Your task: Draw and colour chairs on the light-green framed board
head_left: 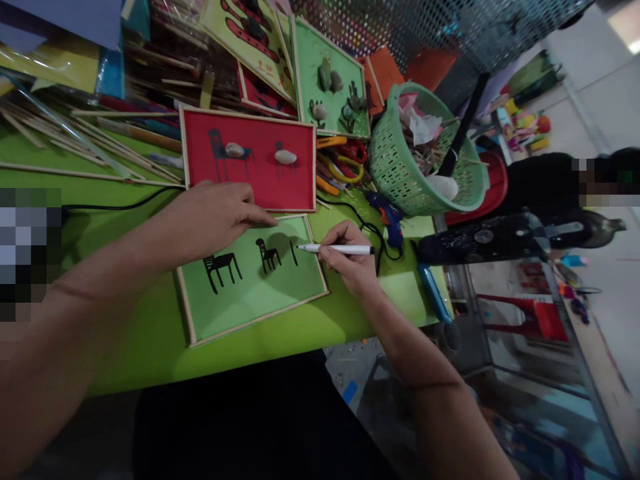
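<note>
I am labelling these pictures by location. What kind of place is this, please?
Probably a craft workshop or stall. The right hand draws with a marker on a framed green board, the left hand steadies it, and a finished red board and glue gun lie nearby.

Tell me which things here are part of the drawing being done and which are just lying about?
In use: marker in right hand; green framed board, steadied by left hand.

Lying about: red framed board, green basket, scissors, glue gun, sticks.
</note>
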A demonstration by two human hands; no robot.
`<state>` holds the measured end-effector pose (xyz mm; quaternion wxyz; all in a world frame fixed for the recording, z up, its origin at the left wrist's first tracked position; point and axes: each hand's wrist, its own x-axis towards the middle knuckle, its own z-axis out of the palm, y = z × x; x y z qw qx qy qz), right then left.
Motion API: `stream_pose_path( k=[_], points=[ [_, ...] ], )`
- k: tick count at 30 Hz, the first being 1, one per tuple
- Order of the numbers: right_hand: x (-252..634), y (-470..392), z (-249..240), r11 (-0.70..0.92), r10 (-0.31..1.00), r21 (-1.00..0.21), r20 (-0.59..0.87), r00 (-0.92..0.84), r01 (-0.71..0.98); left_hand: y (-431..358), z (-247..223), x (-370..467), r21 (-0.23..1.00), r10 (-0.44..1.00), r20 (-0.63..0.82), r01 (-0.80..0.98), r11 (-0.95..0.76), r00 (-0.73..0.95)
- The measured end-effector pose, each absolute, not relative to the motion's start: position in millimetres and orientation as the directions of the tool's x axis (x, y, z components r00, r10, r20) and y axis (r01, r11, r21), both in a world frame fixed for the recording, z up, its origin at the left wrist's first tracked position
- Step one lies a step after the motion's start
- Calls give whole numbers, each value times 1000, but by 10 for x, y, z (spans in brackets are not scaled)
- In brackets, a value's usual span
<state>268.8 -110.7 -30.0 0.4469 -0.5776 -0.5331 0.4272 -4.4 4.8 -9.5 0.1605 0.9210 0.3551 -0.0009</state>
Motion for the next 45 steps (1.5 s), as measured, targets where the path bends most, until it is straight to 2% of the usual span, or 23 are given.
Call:
stream_pose_path(
  k=[18,30,45],
  points=[
    [2627,-1122,-237,-10,1000,-960,-6,16,278,67,-100,-55,325,636,-83,624,-711,768],
    [2617,-1122,-230,15,1000,-960,12,-10,280,50,-37,-19,301,659,-177,678,-671,731],
    [2587,-1121,-196,51,998,-933,60,13,355,47,-80,-31,316,668,-164,680,-661,726]
  ],
)
